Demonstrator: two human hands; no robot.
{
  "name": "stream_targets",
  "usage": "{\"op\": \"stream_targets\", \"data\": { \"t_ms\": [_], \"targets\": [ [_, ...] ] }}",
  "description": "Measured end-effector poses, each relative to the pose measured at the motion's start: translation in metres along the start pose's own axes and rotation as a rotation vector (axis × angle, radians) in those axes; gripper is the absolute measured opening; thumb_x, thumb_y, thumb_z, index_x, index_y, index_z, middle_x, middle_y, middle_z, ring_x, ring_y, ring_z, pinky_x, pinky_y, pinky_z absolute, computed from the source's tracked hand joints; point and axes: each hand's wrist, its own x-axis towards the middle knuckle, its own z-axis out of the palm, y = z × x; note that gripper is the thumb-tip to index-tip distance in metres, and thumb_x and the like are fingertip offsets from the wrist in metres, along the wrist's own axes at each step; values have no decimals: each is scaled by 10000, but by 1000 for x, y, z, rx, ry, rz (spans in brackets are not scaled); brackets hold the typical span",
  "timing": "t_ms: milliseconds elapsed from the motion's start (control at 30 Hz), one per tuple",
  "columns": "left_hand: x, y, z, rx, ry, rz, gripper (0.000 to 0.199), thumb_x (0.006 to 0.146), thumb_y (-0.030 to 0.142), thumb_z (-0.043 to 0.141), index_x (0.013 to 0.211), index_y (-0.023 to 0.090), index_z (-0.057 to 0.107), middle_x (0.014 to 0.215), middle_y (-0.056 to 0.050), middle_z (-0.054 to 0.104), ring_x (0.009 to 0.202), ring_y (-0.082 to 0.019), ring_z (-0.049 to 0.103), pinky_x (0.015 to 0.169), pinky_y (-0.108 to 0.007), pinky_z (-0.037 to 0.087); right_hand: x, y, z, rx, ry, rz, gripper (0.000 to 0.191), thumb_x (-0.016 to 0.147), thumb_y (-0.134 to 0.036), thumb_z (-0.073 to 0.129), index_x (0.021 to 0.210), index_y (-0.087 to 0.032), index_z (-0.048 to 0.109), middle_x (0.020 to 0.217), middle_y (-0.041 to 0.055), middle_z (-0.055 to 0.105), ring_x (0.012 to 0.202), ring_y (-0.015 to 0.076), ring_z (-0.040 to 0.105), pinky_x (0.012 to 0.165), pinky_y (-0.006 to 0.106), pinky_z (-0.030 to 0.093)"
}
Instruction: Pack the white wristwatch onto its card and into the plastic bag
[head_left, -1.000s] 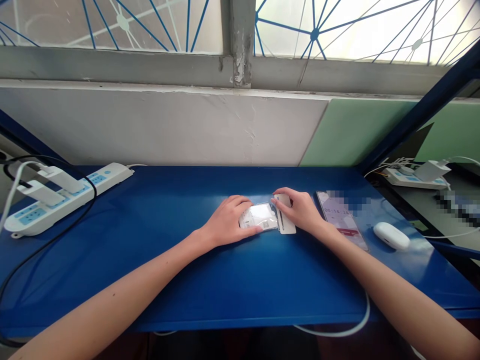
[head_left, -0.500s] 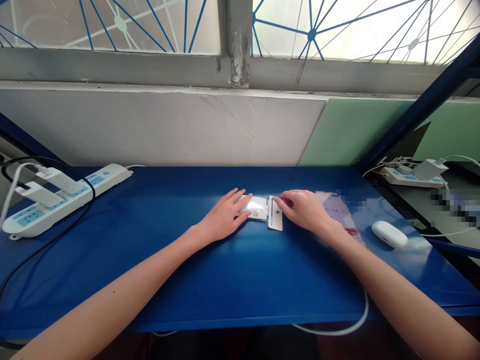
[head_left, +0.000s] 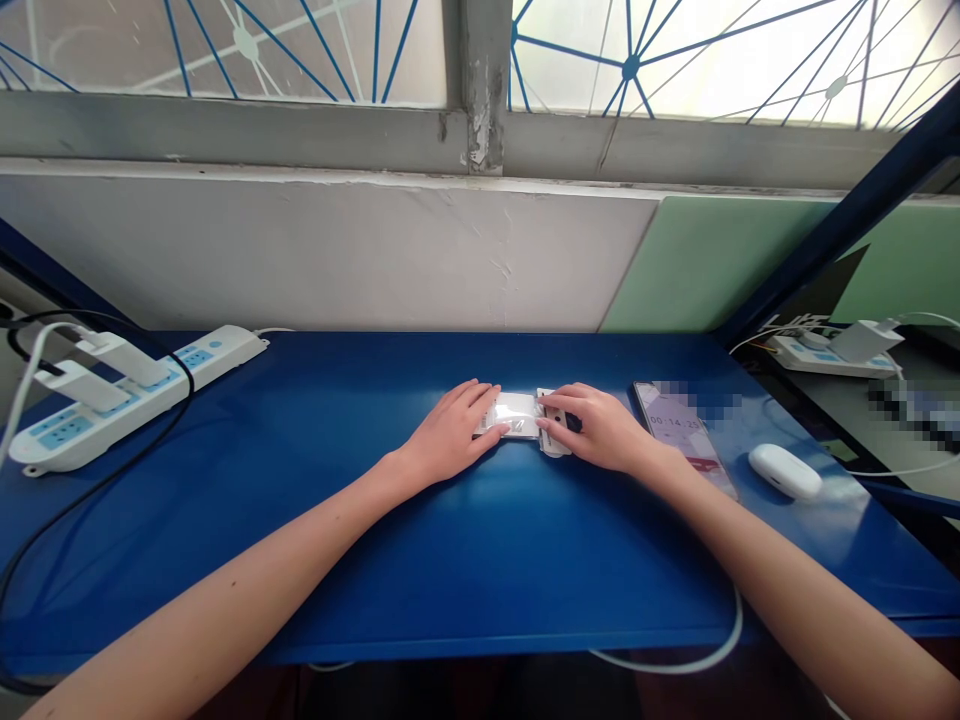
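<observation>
A small white packet [head_left: 516, 414] with a glossy clear wrap lies on the blue desk. My left hand [head_left: 454, 430] rests flat on its left end, thumb and fingers apart. Against the packet's right end is a white card [head_left: 553, 440] with dark markings, standing out above and below it. My right hand [head_left: 600, 425] reaches over this card. Its thumb and fingertips lie apart along the card, close to the packet's right edge; part of the card is hidden beneath them.
Right of my right hand lies a phone [head_left: 682, 435] showing a timer, then a white earbud case [head_left: 784, 471]. A white power strip [head_left: 161, 395] with plugged-in chargers and a black cable takes up the left side. A white cable [head_left: 705, 662] hangs at the front edge.
My right hand has shifted left and its fingers have spread, now covering more of the card. My left hand stays on the packet. The view has moved slightly.
</observation>
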Motion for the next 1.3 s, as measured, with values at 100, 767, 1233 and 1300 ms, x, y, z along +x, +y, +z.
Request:
{"op": "stream_targets", "data": {
  "t_ms": [100,767,1233,1300],
  "targets": [
    [0,-1,1,2,5,7,596,988,525,365,1440,141,424,1465,-112,457,1393,-285,343,1136,-437,313,-1,0,1,-26,-2,-39,380,943,-440,487,1095,-176,713,1095,130,698,982,260,643,808,371,531],
    [1,-1,1,-18,38,15,558,970,505,440,1401,152,473,1430,-117,497,1373,-293,374,1124,-449,332,-2,-22,1,-194,-54,-55,321,952,-256,409,1076,-134,679,1202,143,665,1026,282,630,848,399,519],
    [1,0,0,-28,12,-7,574,967,536,407,1401,165,465,1437,-113,486,1380,-300,366,1123,-455,330,-1,-8,9,-258,66,106,332,885,-196,483,1161,-190,667,1234,117,663,1034,279,630,774,368,529],
    [1,0,0,-31,15,-8,572,966,535,404,1397,165,463,1436,-117,486,1378,-305,367,1120,-461,333,-1,-5,7,-251,90,78,254,899,-213,496,981,-217,736,1244,98,656,1084,280,602,809,375,520]
  ]
}}
